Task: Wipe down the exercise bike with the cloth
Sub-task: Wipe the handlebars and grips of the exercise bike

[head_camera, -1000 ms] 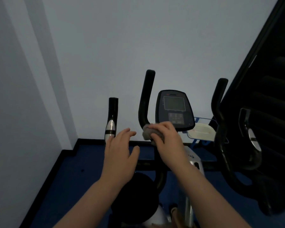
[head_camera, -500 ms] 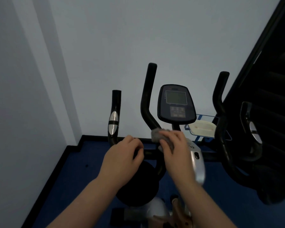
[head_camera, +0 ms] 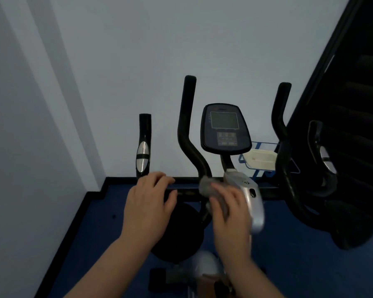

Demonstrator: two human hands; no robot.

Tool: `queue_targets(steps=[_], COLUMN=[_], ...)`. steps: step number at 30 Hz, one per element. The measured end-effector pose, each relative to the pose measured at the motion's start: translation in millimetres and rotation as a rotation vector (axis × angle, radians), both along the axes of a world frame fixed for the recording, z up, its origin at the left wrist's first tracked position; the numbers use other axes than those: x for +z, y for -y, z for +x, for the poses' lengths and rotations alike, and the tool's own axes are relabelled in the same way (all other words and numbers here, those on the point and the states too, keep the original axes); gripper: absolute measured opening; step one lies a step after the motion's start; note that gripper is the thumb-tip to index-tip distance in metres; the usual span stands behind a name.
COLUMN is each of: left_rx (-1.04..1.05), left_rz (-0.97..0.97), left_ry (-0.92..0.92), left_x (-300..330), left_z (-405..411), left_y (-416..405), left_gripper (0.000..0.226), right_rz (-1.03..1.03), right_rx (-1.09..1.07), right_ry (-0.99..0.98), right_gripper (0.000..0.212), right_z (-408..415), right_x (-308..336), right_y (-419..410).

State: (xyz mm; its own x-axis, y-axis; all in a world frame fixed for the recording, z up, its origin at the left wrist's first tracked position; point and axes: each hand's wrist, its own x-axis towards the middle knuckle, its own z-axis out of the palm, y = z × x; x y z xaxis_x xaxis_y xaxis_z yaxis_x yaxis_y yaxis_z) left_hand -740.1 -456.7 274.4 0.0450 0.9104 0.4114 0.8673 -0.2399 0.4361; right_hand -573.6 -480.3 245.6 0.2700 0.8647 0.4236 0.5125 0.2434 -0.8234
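A: Why was the left hand (head_camera: 148, 206) curled over the crossbar (head_camera: 187, 191)?
B: Probably to steady the exercise bike (head_camera: 224, 130); the right hand (head_camera: 230, 214) clamped the cloth (head_camera: 207, 186) against the handlebar's base.

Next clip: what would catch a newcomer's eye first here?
The two hands at centre: the right hand holds a grey cloth against the exercise bike at the handlebar base, the left hand grips the crossbar. Above them stands the dark console.
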Motion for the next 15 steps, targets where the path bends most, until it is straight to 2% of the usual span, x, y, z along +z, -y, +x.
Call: queue_targets(steps=[3,6,9,12,15], left_rx=[-0.046,-0.066,-0.035,-0.031,-0.041], left_rz=[0.007,0.043,0.094,0.068,0.071], left_ry=[-0.065,-0.166,-0.218,-0.208,-0.242], left_x=[-1.5,-0.8,8.8,13.4,7.3], left_z=[0.5,3.2,15.1,27.1,26.4], left_y=[-2.2,-5.6,-11.8,-13.2,-10.3], left_gripper=[0.035,0.034,0.029,0.03,0.032], right_rz=[0.053,0.016,-0.024,0.029,0.07], right_rx=[0.033,0.072,0.007,-0.009,0.111], right_ry=[-0.006,-0.011,0.053,0.12,0.135], right_gripper=[0.041,0.032,0.028,0.028,0.028], right_z=[4.2,12.2,10.1,0.9,3.2], right_x=[-11.5,12.0,27.4,14.0,0.8], right_y=[19.5,-14.6,-37.4,-8.7,21.9])
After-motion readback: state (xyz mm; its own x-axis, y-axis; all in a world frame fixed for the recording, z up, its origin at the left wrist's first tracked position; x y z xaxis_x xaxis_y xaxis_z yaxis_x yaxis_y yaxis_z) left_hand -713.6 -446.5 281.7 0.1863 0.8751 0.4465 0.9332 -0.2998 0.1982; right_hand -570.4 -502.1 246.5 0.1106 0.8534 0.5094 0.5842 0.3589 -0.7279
